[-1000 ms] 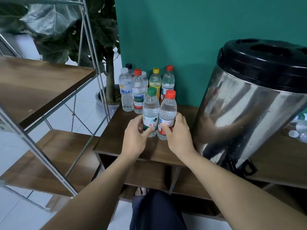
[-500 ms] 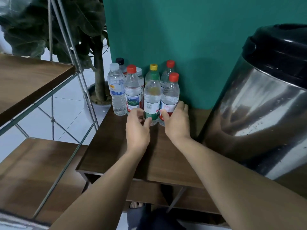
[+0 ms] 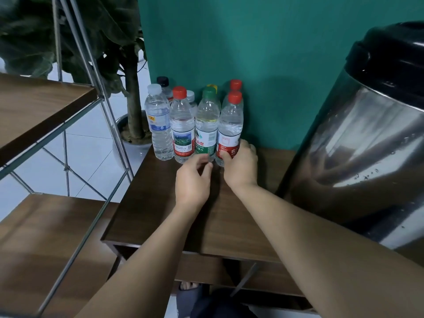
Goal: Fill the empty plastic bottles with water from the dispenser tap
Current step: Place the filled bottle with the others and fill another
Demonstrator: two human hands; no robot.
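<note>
Both your bare forearms reach forward over the table (image 3: pixel 206 226), hands side by side at the front of the bottle cluster. Your right hand (image 3: pixel 241 167) wraps the base of the red-capped bottle (image 3: pixel 230 125), thumb on its red label and fingers curled round the far side. Your left hand (image 3: pixel 192 180) sits just in front of the green-capped bottle (image 3: pixel 207 125), fingers loosely curled with the tips at its base; whether they actually touch it is unclear, and they grip nothing.

The bottles are clear ribbed plastic with paper labels and screw caps, standing upright and packed together against the teal wall (image 3: pixel 252 53). The table is dark wood-grain laminate with a square edge. To your right, well clear of your hands, stands the dispenser (image 3: pixel 367 145), a rounded polished-steel drum under a glossy black lid.
</note>
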